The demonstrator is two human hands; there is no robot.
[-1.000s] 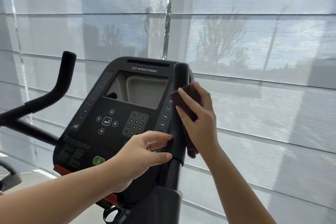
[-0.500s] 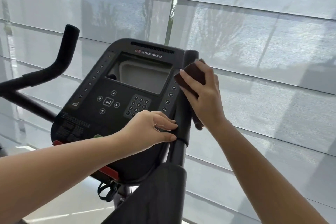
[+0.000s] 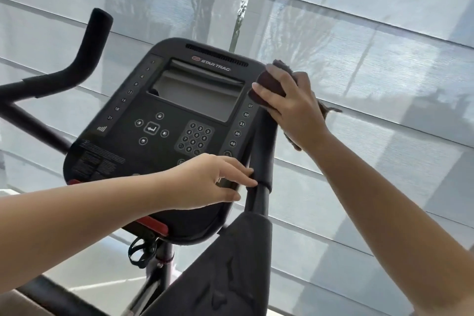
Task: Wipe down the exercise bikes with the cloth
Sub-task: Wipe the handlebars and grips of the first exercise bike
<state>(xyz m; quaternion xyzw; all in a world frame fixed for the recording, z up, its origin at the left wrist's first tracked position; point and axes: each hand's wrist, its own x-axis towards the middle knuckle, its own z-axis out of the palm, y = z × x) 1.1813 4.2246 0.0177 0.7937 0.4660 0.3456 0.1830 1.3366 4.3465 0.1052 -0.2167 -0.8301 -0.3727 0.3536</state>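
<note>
A black exercise bike console with a screen and keypad fills the middle of the head view. Its right handlebar post rises beside the console. My right hand is wrapped over the top of that post, gripping a dark brown cloth that covers the tip; a loose end hangs behind my wrist. My left hand rests on the console's lower right edge, fingertips touching the post, holding nothing.
The left handlebar curves up at the upper left. A dark padded arm rest lies in the foreground under my right forearm. A bottle cage hangs below the console. Pale window blinds stand close behind the bike.
My right hand has slid the cloth up the right post to its top end. The left hand has stayed at the console's lower right edge. The view has tilted.
</note>
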